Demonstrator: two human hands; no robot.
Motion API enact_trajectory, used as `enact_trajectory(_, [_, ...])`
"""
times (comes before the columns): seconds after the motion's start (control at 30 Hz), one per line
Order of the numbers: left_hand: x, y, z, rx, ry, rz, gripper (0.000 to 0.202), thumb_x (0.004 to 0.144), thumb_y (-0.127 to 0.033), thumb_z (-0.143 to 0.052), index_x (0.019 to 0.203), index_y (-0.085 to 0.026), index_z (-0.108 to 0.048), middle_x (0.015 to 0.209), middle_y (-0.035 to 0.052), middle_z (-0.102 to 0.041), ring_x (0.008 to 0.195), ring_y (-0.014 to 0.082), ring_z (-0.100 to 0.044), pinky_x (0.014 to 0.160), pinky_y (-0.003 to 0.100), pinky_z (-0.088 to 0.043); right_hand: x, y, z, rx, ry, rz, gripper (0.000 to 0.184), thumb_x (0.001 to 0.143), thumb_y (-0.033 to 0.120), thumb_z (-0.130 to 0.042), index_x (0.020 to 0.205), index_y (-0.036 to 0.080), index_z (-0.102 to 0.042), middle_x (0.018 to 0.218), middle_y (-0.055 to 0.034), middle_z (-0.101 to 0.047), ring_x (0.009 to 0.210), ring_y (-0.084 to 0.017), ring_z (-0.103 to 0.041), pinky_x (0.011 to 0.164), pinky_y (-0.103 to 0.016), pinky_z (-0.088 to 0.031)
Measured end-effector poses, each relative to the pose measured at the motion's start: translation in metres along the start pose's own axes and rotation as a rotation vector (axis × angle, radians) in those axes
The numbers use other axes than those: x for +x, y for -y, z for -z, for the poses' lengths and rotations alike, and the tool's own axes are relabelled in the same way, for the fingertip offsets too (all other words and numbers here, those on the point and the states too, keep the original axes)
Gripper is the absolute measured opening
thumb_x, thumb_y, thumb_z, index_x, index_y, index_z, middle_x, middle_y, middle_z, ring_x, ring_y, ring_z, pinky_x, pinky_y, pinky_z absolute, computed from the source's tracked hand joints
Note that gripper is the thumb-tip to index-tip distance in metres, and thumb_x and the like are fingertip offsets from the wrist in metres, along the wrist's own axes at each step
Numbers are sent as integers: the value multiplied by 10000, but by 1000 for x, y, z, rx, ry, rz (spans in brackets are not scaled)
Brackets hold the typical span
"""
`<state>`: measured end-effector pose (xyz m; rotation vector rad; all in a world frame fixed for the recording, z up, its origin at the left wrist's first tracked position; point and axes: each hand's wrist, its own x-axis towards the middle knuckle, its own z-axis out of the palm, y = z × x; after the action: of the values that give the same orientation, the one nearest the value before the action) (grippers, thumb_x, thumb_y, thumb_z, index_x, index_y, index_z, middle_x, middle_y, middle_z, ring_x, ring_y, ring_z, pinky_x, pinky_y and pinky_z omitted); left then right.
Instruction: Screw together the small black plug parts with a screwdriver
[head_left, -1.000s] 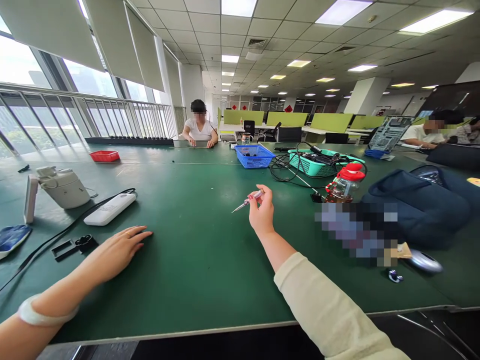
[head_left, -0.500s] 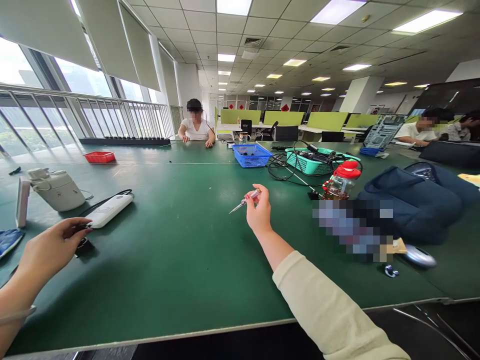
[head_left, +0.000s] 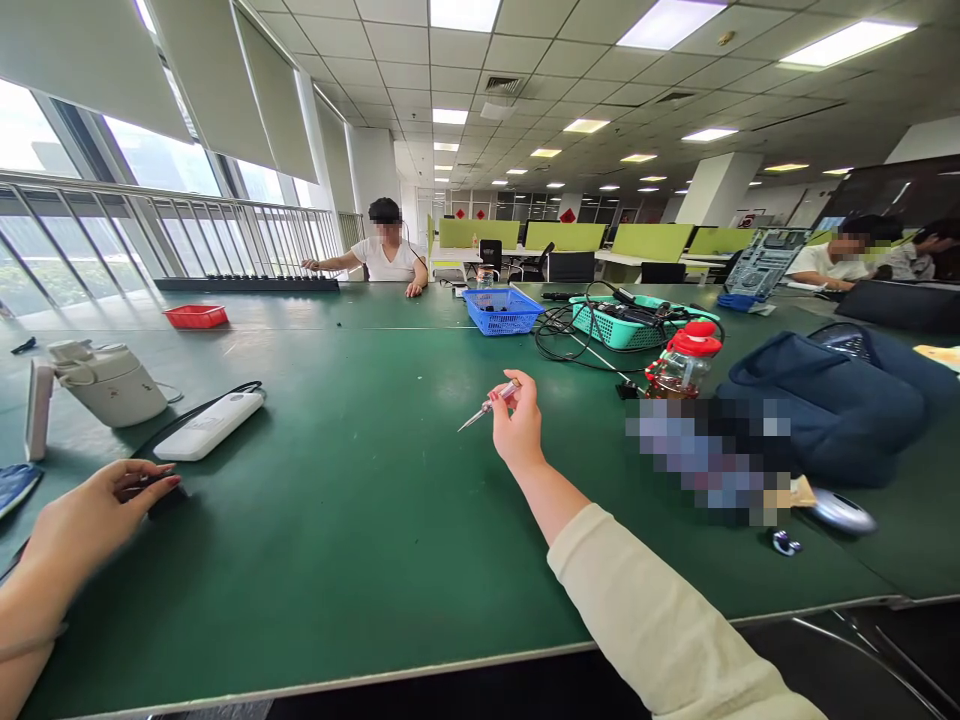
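My right hand [head_left: 519, 430] holds a slim screwdriver [head_left: 478, 413] with a clear handle above the middle of the green table [head_left: 337, 560]. Its thin metal shaft points down and to the left. At the left, my left hand [head_left: 94, 520] has its fingers closed at a small dark object [head_left: 166, 500] low over the table; the fingers hide most of what they grip. Just beyond that hand lies a white power-bank-like device [head_left: 210, 425] with a dark strap.
A pale bottle [head_left: 112, 385] and a red tray [head_left: 196, 317] are on the left. Towards the back stand a blue basket [head_left: 502, 315] and a green basket [head_left: 611, 330] with cables. A red-lidded jar [head_left: 684, 365] and dark bag [head_left: 817, 410] occupy the right. A person [head_left: 388, 255] sits opposite.
My left hand has come down with the small black piece, towards the dark object on the table. My right hand stays put. The person opposite has stretched an arm out to the left.
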<state>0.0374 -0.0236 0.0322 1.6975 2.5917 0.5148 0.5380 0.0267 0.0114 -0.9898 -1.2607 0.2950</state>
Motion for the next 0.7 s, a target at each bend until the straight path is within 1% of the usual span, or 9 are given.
enact_trajectory(0.1, [5,6,-5,88,-1,1,531,856,-615,-400,1188,-261,-616,924,18,-739,710,191,-628,589,239,-400,0,0,0,-4,3,-9,295,880,209,-496,1173,225,-458,877,-21,-653,734,-174,-664,775,-371,-533])
enact_trajectory(0.17, [7,10,-7,144,28,0,620,871,-638,-366,1312,-259,-580,905,59,-740,648,190,-605,586,253,-399,0,0,0,-8,2,-14,297,879,210,-497,1173,228,-460,883,-23,-653,741,-176,-663,779,-374,-531])
enact_trajectory(0.2, [9,11,-8,168,48,4,635,881,-640,-345,1339,-263,-573,879,70,-740,629,191,-596,592,258,-403,0,-1,0,-7,1,-14,297,878,210,-497,1172,230,-460,884,-23,-653,741,-176,-663,779,-374,-531])
enact_trajectory(0.27, [10,13,-7,200,85,19,629,895,-637,-317,1342,-285,-585,873,78,-745,622,195,-595,610,266,-417,0,0,0,-1,2,-11,299,878,209,-498,1173,234,-459,880,-21,-655,740,-176,-662,777,-371,-531])
enact_trajectory(0.43, [15,14,-7,206,91,-3,613,899,-630,-322,1364,-307,-560,1128,97,-733,684,211,-625,647,281,-444,0,1,-1,7,8,-2,297,879,208,-496,1171,235,-457,875,-20,-655,730,-174,-662,770,-368,-532])
enact_trajectory(0.57, [19,21,-10,146,71,-23,602,882,-637,-366,1347,-314,-571,1254,83,-689,756,221,-655,640,269,-450,0,1,-1,1,10,2,296,884,208,-493,1176,232,-454,874,-21,-654,726,-173,-662,774,-369,-533])
enact_trajectory(0.63, [21,27,-14,119,46,-31,593,870,-630,-397,1324,-305,-596,1197,81,-718,722,216,-654,610,263,-446,0,1,-1,-1,9,2,294,885,210,-498,1175,235,-455,878,-21,-654,729,-172,-662,775,-366,-534])
enact_trajectory(0.7, [22,35,-18,51,-5,-76,569,847,-604,-451,1268,-278,-650,1006,86,-773,612,204,-630,556,259,-432,0,1,0,1,10,2,294,886,211,-503,1175,238,-457,881,-21,-655,735,-173,-665,775,-364,-537])
